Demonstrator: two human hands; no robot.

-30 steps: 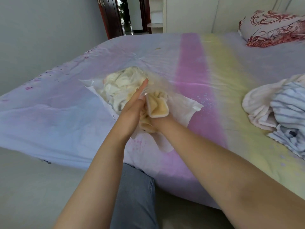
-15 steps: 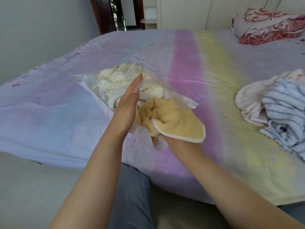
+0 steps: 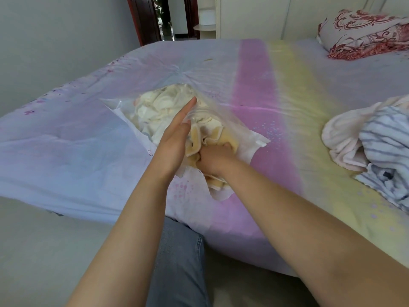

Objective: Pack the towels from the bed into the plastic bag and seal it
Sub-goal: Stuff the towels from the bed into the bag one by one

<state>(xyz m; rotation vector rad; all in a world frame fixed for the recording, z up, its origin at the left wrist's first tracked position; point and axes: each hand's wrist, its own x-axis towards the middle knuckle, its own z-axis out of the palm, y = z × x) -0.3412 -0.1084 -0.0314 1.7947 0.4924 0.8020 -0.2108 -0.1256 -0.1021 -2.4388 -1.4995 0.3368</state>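
A: What do we see around the work?

B: We see the bed [image 3: 287, 120] under a sheet banded in lilac, pink and yellow. A patterned red-and-white pillow [image 3: 365, 34] lies at its far right corner. At the right edge sits a heap of towels [image 3: 374, 149], one pale pink, one white with blue stripes, well apart from the bag. Beyond the bed a dark doorway [image 3: 163, 16] stands open. A leg in blue jeans [image 3: 179, 262] shows between our forearms.

A: Does anything block the bag?

B: Our left hand [image 3: 174, 140] stands on edge, fingers straight and together, pressed flat against the mouth of the plastic bag [image 3: 247, 140] and hiding part of it. It grips nothing that we can see.

A: What is in the bag?

B: The clear bag lies on the bed near the front edge, and holds crumpled cream-white towels [image 3: 161, 109] toward its far end. A yellow towel [image 3: 217, 138] sits at the mouth, partly inside, with one end trailing out below our wrist.

A: And the right hand?

B: Our right hand [image 3: 213, 159] is closed on the yellow towel, knuckles up, at the bag's opening. The towel looks soft, bunched, with a paler bound hem.
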